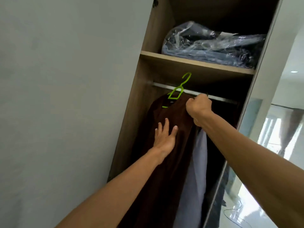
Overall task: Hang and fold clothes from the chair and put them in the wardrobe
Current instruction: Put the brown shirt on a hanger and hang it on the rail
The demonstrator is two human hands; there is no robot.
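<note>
A dark brown garment [166, 170] hangs on a bright green hanger [176, 91] inside the open wardrobe [131, 104]. The hanger's hook stands above and in front of the metal rail [218, 98], not clearly hooked over it. My right hand [198, 111] grips the garment's right shoulder just below the rail. My left hand [164, 139] lies flat on the brown cloth with fingers spread. A light blue garment [195, 170] hangs right of the brown one.
A shelf [194, 63] above the rail carries folded blue clothes in clear plastic [212, 46]. A grey wall [65, 96] runs along the left. A mirrored sliding door [250, 122] borders the right side, with a bright tiled floor [243, 216] beyond.
</note>
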